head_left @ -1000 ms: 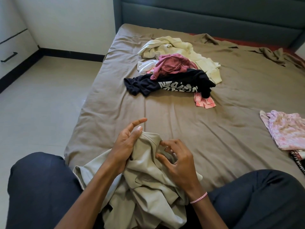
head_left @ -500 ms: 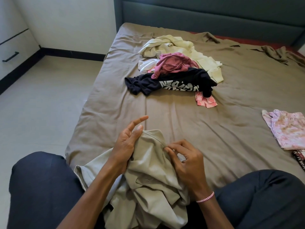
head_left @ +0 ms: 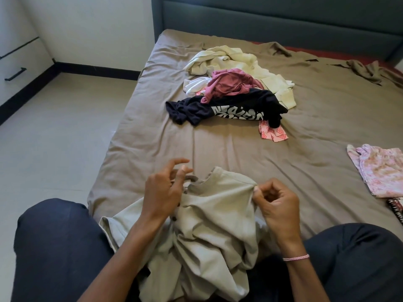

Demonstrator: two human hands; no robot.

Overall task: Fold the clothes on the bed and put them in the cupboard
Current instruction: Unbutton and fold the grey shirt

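Note:
A crumpled beige button shirt (head_left: 209, 216) lies across my lap and the near edge of the bed (head_left: 229, 149). My right hand (head_left: 277, 203) pinches the shirt's upper right edge between thumb and curled fingers. My left hand (head_left: 165, 190) sits at the shirt's collar on the left, thumb and a finger on the collar, other fingers spread and raised. Farther up the bed lies a pile: a cream garment (head_left: 237, 62), a maroon one (head_left: 231, 83), a dark navy printed T-shirt (head_left: 224, 110) and a small pink patterned piece (head_left: 273, 134).
A pink floral garment (head_left: 379, 171) and a dark patterned item (head_left: 395, 210) lie at the bed's right edge. A teal headboard (head_left: 272, 20) stands at the back. Tiled floor (head_left: 54, 138) runs along the left, with a white drawer unit (head_left: 15, 62) at far left. My knees flank the shirt.
My hands have moved apart, the right one drawing the shirt's edge to the right, spreading the top of the shirt wider. The left hand's fingers have lifted off the fabric.

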